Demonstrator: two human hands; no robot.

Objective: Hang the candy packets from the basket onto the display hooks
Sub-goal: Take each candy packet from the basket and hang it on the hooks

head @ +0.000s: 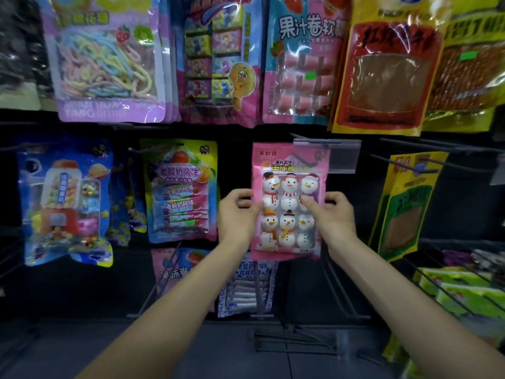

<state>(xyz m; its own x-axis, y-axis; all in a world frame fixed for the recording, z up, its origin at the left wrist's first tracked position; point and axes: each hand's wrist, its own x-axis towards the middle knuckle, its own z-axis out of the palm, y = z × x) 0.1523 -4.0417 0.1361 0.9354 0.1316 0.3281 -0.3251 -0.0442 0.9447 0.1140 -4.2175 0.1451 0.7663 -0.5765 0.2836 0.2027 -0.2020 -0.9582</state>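
I see both hands on pink snowman packet (pixel 289 203), held upright at middle row of rack. Left hand (pixel 237 214) grips left edge, thumb on front, fingers (pixel 244 199) curled behind. Right hand (pixel 333 214) pinches right edge same way. Packet top overlaps clear tag holder (pixel 341 154); can't tell if it hangs by itself. Yellow-blue packet (pixel 183 190) hangs to left, green-yellow packet (pixel 404 206) to right.

**Head camera, close to the display wall (pixel 235 160)**

One wide-angle view faces forward and slightly down at it. The left hand (pixel 237 212) and right hand (pixel 332 214) reach up from the bottom edge, both on the snowman packet (pixel 287 187) near centre.
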